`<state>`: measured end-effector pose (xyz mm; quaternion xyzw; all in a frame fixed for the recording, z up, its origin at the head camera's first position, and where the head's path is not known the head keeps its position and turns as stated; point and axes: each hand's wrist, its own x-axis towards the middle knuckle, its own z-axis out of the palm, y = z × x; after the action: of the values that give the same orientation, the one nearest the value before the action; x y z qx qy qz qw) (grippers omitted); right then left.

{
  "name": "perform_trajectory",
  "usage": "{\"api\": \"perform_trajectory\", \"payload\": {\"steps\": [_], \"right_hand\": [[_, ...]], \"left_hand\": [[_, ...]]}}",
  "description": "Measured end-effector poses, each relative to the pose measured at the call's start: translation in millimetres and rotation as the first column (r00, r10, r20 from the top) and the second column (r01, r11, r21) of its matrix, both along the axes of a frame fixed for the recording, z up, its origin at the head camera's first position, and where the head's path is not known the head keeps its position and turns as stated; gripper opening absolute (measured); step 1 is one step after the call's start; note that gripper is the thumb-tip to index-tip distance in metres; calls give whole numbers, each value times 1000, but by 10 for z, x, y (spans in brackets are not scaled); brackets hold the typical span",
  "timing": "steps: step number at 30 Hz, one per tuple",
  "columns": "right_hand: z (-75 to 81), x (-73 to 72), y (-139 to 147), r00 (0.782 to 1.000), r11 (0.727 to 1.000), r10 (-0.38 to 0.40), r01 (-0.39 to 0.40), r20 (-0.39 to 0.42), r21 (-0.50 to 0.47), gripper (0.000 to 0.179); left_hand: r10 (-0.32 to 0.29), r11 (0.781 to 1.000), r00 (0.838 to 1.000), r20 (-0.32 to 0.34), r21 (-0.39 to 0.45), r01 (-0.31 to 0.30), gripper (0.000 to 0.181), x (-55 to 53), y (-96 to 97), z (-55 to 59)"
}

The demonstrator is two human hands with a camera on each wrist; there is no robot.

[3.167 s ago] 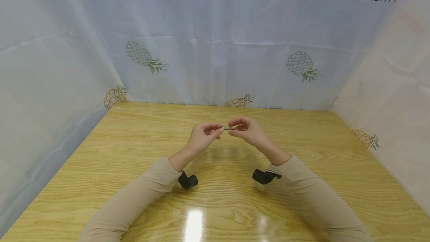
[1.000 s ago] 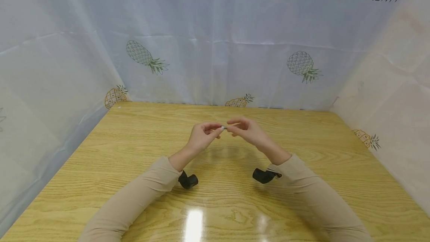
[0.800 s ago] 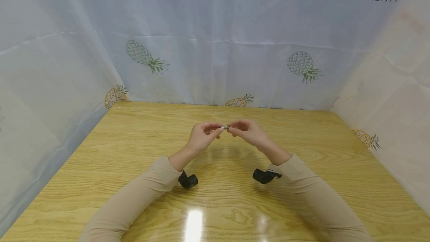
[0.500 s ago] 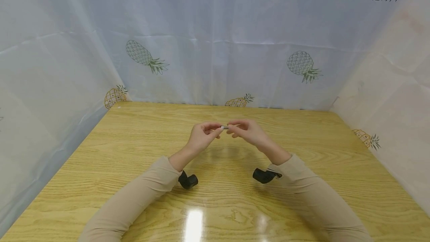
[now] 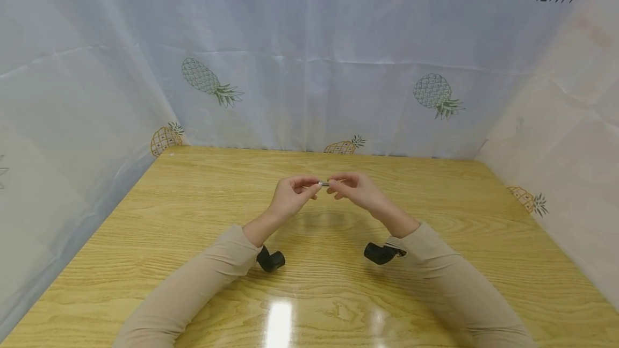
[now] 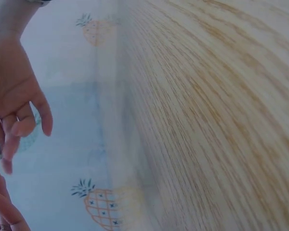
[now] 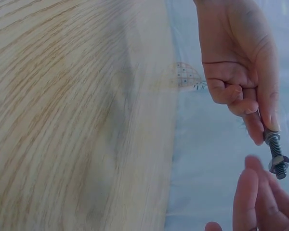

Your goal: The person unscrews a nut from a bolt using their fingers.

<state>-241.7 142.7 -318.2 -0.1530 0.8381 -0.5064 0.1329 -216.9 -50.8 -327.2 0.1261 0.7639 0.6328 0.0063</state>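
Observation:
A metal bolt [image 5: 324, 184] lies level between both hands above the table. My left hand [image 5: 290, 196] pinches its head end between thumb and fingers; in the right wrist view, that thumb [image 7: 269, 103] presses by the head. A hex nut [image 7: 279, 162] sits on the thread near the bolt's free end, a little thread showing past it. My right hand [image 5: 359, 191] is around that end with bent, spread fingers. In the right wrist view its fingertips [image 7: 253, 163] are close to the nut, with a small gap. The left wrist view cuts the bolt off at its edge.
Under the hands is a wood-grain table [image 5: 309, 289]. A pale curtain [image 5: 309, 95] printed with pineapples closes off the back and sides. Black wrist camera mounts [image 5: 379, 253] stick out below both cuffs.
The left hand and bolt stay in place. The right fingers repeatedly close in and spread at the bolt's free end, shifting slightly; they started a little farther right.

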Motion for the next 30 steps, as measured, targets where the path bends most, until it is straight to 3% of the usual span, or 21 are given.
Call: {"api": "perform_trajectory", "payload": {"steps": [6,10,16,21,24,30], "right_hand": [[-12,3,1,999,1000,-2,1,-37,-20,32],[-15,5,5,999,999,-3,1,-40,-47,40],[-11,-1,5,1000,1000,-11,11,15,1,41],[-27,-8,-5,1000,1000,-12,12,-6,-12,32],[-26,-12,-13,1000,999,-12,12,-18,-33,36],[-7,-9,-13,1000,1000,-7,7,24,27,43]], "left_hand": [[1,1000,1000,5,11,-1,28,-181,-3,-206],[7,1000,1000,-4,16,-7,29,-197,1,-239],[17,1000,1000,-14,4,-17,28,-181,2,-234],[17,1000,1000,-7,12,-17,29,-190,-1,-242],[14,1000,1000,5,13,-14,29,-186,-5,-227],[12,1000,1000,6,-13,-12,27,-44,-4,-48]]}}
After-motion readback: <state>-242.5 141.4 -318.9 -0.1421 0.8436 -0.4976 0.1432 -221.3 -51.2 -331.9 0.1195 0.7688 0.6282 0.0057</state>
